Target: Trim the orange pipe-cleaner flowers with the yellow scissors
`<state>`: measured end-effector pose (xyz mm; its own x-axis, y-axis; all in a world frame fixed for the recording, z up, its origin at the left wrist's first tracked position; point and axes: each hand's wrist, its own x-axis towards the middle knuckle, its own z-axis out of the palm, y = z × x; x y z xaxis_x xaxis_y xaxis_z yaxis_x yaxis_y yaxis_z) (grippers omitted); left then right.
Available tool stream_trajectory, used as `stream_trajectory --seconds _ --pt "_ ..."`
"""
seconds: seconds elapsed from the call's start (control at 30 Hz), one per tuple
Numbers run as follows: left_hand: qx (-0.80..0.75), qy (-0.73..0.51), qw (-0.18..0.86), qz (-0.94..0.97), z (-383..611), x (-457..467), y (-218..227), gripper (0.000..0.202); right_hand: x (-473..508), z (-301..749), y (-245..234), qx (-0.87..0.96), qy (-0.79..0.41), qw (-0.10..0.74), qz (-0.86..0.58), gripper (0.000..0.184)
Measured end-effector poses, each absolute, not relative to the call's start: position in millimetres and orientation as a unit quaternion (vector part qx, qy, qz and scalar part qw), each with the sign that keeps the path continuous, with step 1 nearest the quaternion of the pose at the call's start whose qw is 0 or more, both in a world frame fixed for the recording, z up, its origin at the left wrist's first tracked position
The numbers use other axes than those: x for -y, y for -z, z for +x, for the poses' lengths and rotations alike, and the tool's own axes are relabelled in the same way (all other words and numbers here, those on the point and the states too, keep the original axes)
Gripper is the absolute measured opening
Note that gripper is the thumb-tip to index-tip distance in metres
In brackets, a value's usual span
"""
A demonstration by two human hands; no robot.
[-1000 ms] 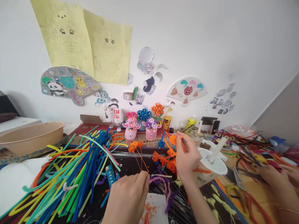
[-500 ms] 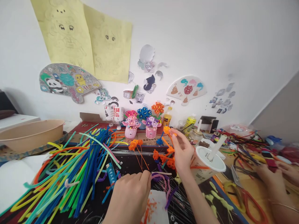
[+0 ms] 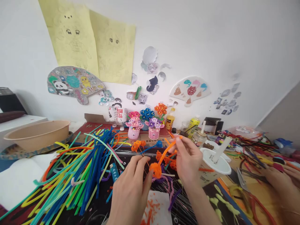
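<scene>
Between my hands is an orange pipe-cleaner flower (image 3: 155, 170) with a bent orange stem (image 3: 167, 152). My left hand (image 3: 131, 189) is closed, its thumb and fingertips against the flower head. Pinched in my right hand (image 3: 188, 159) is the upper end of the stem. Just behind lie more orange pipe-cleaner flowers (image 3: 137, 145) with thin stems, and a blue flower (image 3: 159, 143). Below my hands, a white paper (image 3: 160, 203) carries orange fuzz scraps. Purple pipe cleaners (image 3: 174, 200) curl beside it.
A large bundle of coloured pipe cleaners (image 3: 89, 168) spreads at left, with a blue lighter (image 3: 114, 172) beside it. A lidded drink cup (image 3: 214, 162) stands by my right wrist. Scissors (image 3: 252, 193) lie at right, near another person's hands (image 3: 278, 179). Finished flower pots (image 3: 133, 132) stand behind.
The orange flower has come down from my raised right hand to my left thumb and fingertips. My right hand now grips its stem. The view has shifted slightly.
</scene>
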<state>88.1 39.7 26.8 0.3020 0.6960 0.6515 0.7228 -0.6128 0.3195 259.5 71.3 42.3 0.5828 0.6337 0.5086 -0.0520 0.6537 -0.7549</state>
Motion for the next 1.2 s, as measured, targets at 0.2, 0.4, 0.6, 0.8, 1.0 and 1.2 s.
stream_trajectory --seconds 0.2,0.4,0.6,0.8,1.0,1.2 --pt "0.424 0.341 -0.072 -0.836 84 -44 -22 0.011 -66 239 -38 0.457 -0.327 0.732 -0.384 0.013" --pt "0.442 0.297 -0.074 -0.843 87 -46 -19 0.010 -66 235 -36 0.429 -0.341 0.743 -0.384 0.013" --pt "0.453 0.300 -0.100 -0.833 84 -50 -18 0.012 -66 239 -38 0.445 -0.294 0.741 -0.408 0.015" --pt "0.457 0.374 -0.103 -0.800 82 -54 -17 0.005 -66 241 -39 0.402 -0.273 0.758 -0.434 0.020" --pt "0.457 0.397 -0.101 -0.789 80 -53 -15 0.009 -67 237 -38 0.483 -0.358 0.680 -0.420 0.020" --pt "0.459 0.426 -0.086 -0.775 78 -52 -18 0.011 -68 235 -31 0.602 -0.428 0.525 -0.423 0.019"
